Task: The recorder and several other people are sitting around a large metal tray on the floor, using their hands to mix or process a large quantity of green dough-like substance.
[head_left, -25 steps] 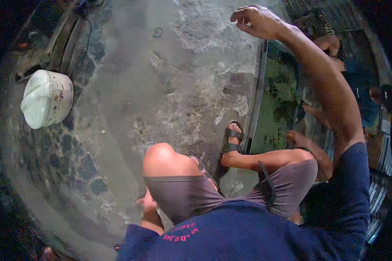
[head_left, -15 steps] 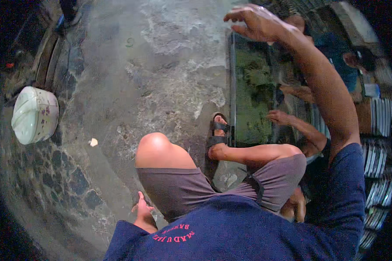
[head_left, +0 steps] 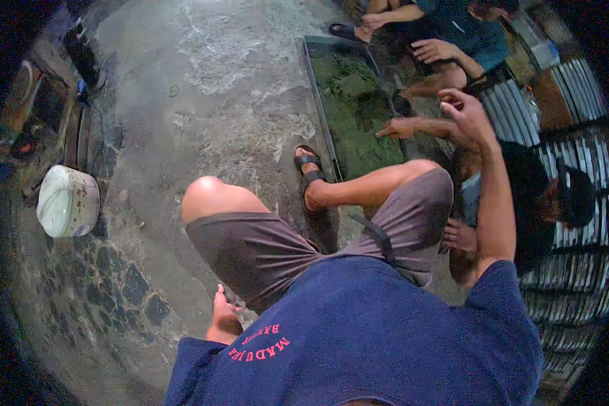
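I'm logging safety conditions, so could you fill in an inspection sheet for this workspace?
Surface: grey floor, with rough patches; dark stones set in it at left.
Job's things: long mottled-green panel with raised edge; a co-worker's pointing hand is over it, contact unclear.
Clutter: white lidded container at left; small pale scrap nearby.
Grippers: right hand raised, fingers bent, grip apparently empty; left hand beside the left thigh, nothing seen in its grip.
Cables: nothing seen for certain; upper left is dim.
Surroundings: co-workers in a teal shirt and a dark cap; rows of pale, thin-edged items, kind unclear.
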Available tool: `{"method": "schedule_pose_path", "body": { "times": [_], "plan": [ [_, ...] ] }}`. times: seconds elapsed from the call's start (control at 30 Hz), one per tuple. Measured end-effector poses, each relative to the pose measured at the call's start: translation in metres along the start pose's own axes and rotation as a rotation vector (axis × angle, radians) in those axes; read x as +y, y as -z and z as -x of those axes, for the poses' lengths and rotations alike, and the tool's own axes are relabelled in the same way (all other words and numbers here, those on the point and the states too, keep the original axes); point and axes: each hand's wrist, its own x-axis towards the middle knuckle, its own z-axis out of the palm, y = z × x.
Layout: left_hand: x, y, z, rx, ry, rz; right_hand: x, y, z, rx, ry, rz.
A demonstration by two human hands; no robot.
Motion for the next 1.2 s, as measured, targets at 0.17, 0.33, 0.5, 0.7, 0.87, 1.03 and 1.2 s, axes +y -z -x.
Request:
{"method": "schedule_pose_path", "body": {
  "times": [0.17, 0.33, 0.5, 0.7, 0.87, 1.03, 1.2],
  "plan": [
    [0.012, -0.006, 0.019, 0.316, 0.023, 0.051, 0.127, -0.075, 0.107, 0.223, -0.233, -0.143],
    [0.071, 0.029, 0.06, 0.314, -0.449, -0.374, 0.147, -0.174, 0.154, 0.027, -0.516, -0.303],
    [0.202, -0.137, 0.141, 0.144, -0.631, -0.263, 0.202, -0.246, 0.162, -0.031, -0.497, -0.147],
    [0.339, -0.134, 0.216, 0.42, -0.959, -0.289, 0.187, -0.317, 0.091, -0.258, -0.679, -0.171],
    [0.338, -0.269, 0.216, 0.312, -1.11, -0.531, 0.201, -0.355, 0.078, -0.278, -1.201, -1.213],
    [0.352, -0.295, 0.144, 0.347, -0.98, -0.702, 0.14, -0.398, 0.047, -0.338, -1.193, -1.279],
    [0.349, -0.332, 0.111, 0.275, -0.792, -0.964, 0.171, -0.431, 0.041, -0.197, -1.446, -1.16]
  ]
}}
